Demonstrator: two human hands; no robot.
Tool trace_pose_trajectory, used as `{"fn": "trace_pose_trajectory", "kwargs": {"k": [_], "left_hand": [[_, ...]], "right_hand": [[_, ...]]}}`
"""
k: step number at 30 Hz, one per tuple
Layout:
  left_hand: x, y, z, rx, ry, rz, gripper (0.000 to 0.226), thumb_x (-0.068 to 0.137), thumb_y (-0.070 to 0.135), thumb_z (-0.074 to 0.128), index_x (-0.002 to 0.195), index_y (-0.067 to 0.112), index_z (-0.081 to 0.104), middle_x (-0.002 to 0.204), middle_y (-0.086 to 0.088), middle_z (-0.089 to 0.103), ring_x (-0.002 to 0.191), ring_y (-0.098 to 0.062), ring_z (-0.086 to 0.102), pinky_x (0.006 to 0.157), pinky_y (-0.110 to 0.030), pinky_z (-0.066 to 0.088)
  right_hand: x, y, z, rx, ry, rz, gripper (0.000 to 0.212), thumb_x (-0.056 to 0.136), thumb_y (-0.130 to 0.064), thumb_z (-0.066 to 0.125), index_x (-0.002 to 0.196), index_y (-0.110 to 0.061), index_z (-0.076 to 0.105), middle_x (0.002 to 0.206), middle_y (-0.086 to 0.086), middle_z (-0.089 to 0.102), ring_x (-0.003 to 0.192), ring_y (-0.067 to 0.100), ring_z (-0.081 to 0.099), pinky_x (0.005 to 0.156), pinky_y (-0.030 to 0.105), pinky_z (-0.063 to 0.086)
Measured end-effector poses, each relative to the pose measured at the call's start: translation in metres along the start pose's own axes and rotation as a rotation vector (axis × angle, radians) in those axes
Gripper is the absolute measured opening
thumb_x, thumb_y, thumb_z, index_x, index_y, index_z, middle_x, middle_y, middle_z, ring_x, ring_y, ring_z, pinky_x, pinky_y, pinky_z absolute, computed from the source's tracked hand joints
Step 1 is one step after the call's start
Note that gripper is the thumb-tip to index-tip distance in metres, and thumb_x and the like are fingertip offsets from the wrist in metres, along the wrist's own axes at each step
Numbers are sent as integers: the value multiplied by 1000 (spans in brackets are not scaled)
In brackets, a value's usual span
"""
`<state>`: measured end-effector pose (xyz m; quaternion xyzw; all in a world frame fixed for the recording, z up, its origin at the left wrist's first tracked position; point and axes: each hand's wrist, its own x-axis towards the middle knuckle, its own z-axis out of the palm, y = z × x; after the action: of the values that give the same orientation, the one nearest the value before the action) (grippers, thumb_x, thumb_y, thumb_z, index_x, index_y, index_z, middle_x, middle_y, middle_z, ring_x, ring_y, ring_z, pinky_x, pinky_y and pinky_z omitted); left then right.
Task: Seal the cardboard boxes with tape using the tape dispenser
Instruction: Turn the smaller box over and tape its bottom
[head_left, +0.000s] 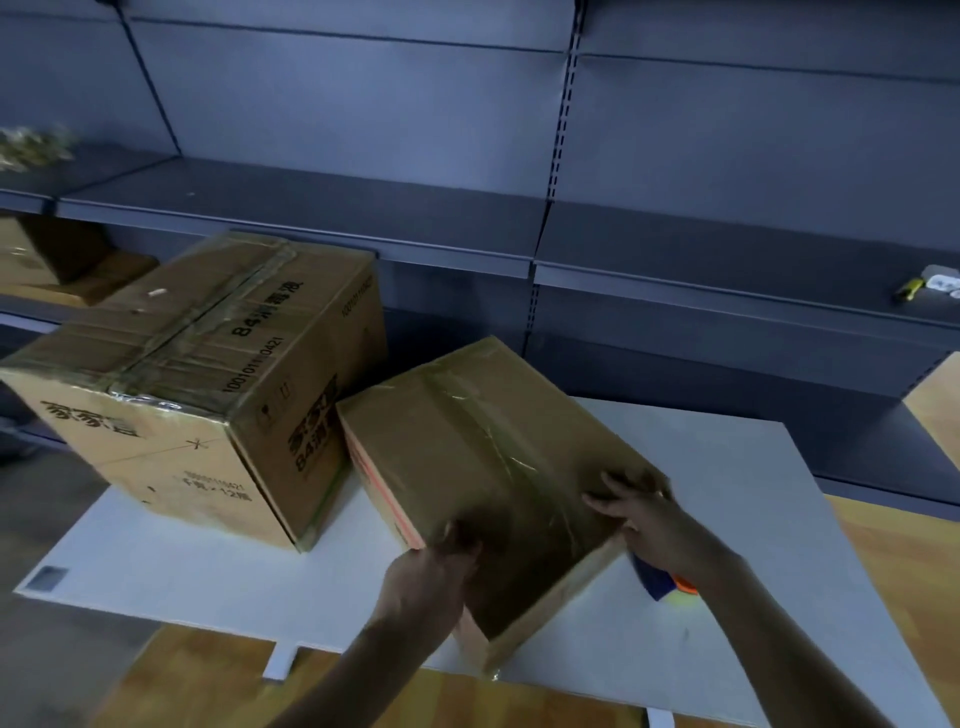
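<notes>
Small cardboard box (483, 467) sits tilted on white worktop (753, 519), clear tape (498, 441) along its top seam. Right hand (644, 514) lies on its right top edge, grip spread flat. Left hand (431, 571) is at its near-left corner; blurred, grip cannot be told. Tape dispenser (662, 584) lies just right of it, under the right wrist. Large cardboard box (197, 384) stands just left of it.

Dim bluish light. Across upper frame, dark grey metal shelving (467, 218) with slotted upright (563, 119). Lower down, white board tabletop (753, 493); wood-grain surface (208, 686) along bottom edge.
</notes>
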<state>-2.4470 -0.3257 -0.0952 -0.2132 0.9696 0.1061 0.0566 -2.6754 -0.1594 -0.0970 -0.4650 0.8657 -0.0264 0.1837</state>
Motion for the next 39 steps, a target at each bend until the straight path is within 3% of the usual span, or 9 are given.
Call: {"fn": "trace_pose_trajectory", "kwargs": {"k": [3, 6, 10, 13, 22, 30, 34, 37, 39], "left_hand": [[12, -13, -17, 50, 26, 16, 31, 99, 34, 35, 128, 34, 47, 120, 9, 59, 104, -12, 60, 87, -24, 50], [38, -35, -32, 113, 105, 53, 34, 98, 38, 32, 129, 38, 46, 116, 9, 60, 105, -10, 57, 84, -24, 49], [70, -44, -25, 182, 58, 123, 55, 94, 50, 37, 145, 32, 29, 153, 4, 27, 142, -15, 19, 115, -36, 14], [81, -45, -12, 170, -56, 77, 62, 94, 54, 31, 148, 30, 14, 158, -3, 3, 145, -23, -3, 115, -44, -3], [75, -43, -5, 289, -6, 67, 61, 94, 59, 18, 148, 33, 8, 158, 0, 6, 145, -20, 6, 117, -38, 9], [55, -12, 9, 258, 122, 14, 59, 93, 54, 29, 145, 26, 25, 149, -4, 31, 133, -24, 34, 95, -37, 42], [70, -37, -15, 295, 153, 43, 39, 96, 48, 30, 131, 39, 42, 115, 8, 61, 96, -14, 58, 71, -26, 44], [84, -57, -18, 282, 52, 68, 56, 93, 59, 26, 145, 38, 20, 155, 4, 19, 143, -22, 16, 111, -52, 17], [87, -60, -12, 241, -24, 40, 64, 89, 67, 19, 146, 41, 7, 158, 5, -1, 145, -25, -4, 110, -61, 3]], "right_hand": [[1, -32, -1, 34, 33, 18, 52, 98, -32, 39, 147, -25, 24, 158, 6, 9, 145, 26, 1, 116, 42, 1], [0, -76, 17, -42, 119, 47, 81, 87, -69, 29, 148, -17, 17, 157, 10, 9, 143, 34, 2, 114, 54, 4], [3, -121, 39, -44, 98, 125, 118, 66, -90, 22, 149, -10, 0, 157, 16, -4, 143, 37, -6, 110, 63, -5], [5, -136, 45, -51, 60, 154, 124, 63, -90, 33, 148, -9, -5, 155, 21, -12, 141, 41, -13, 106, 66, -10], [9, -114, 40, -47, 57, 101, 129, 60, -89, 41, 148, -10, -9, 158, 9, -8, 144, 29, -10, 112, 58, -8], [1, -80, 18, -112, -42, -8, 122, 65, -80, 53, 149, -15, -6, 158, 5, -12, 143, 30, -15, 109, 61, -13], [-7, -132, 35, -59, 24, 52, 120, 67, -80, 50, 148, -9, -4, 155, 20, -7, 140, 45, -7, 108, 65, -6], [-8, -152, 52, -121, 49, 53, 106, 80, -65, 52, 147, -6, -6, 154, 26, -10, 138, 51, -8, 103, 70, -9], [-6, -135, 49, -160, 56, 23, 101, 83, -60, 52, 148, -10, -6, 154, 24, -10, 138, 50, -9, 104, 69, -10]]}}
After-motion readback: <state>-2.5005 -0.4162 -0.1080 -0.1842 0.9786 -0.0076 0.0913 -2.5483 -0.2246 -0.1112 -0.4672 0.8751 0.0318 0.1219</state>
